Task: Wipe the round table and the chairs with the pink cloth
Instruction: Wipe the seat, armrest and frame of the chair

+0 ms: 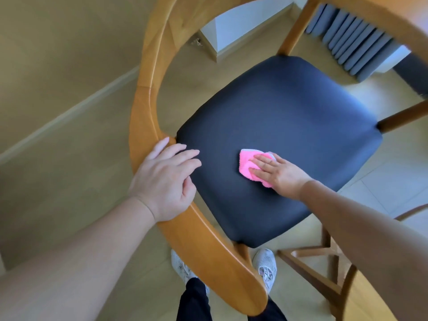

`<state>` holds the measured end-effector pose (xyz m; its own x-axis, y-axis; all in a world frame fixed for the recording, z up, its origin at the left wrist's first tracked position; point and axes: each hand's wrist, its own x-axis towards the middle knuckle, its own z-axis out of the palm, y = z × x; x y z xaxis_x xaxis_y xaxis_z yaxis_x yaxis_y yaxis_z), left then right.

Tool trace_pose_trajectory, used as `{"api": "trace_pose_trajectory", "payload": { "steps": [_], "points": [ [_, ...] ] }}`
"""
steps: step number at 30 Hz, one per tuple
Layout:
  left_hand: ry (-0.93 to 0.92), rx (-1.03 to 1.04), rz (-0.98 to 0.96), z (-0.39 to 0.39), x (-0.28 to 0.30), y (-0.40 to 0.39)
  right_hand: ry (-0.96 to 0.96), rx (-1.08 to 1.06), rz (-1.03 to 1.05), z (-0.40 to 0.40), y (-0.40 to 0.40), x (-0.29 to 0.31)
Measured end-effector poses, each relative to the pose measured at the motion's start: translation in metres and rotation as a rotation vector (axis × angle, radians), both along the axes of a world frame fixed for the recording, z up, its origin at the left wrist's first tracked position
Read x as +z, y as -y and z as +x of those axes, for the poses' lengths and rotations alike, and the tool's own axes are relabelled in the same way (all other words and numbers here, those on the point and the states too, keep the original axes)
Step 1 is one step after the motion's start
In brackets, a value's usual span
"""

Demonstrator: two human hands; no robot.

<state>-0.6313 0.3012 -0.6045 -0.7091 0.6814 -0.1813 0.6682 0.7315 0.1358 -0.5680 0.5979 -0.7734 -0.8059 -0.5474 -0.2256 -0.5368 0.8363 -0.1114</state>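
The soft, light pink cloth (251, 167) is pressed flat on the chair seat (289, 126) under the right hand (278, 173), fingers straight; the left hand (165, 181) rests on the chair's wooden rail (148, 96), fingers relaxed.

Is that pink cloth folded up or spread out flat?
Folded: the pink cloth is a small thick pad under the right hand on the dark seat.

Open dark seat (289, 126) beyond the pink cloth (246, 164), hemmed by curved wooden armrest (148, 107) and back posts (295, 31).
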Motion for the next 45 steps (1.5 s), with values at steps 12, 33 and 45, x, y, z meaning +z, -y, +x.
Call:
{"api": "trace_pose_trajectory", "payload": {
  "steps": [12,33,45],
  "points": [
    [0.005,-0.001,-0.015,0.0,0.001,0.001,0.025,-0.432,-0.021,-0.014,-0.042,0.004],
    [-0.02,-0.014,0.031,0.0,-0.003,0.005,-0.033,-0.067,-0.323,0.094,0.097,-0.015],
    [-0.001,-0.007,0.025,-0.001,0.0,0.003,-0.076,-0.071,-0.211,0.068,0.108,-0.02]
  ]
}}
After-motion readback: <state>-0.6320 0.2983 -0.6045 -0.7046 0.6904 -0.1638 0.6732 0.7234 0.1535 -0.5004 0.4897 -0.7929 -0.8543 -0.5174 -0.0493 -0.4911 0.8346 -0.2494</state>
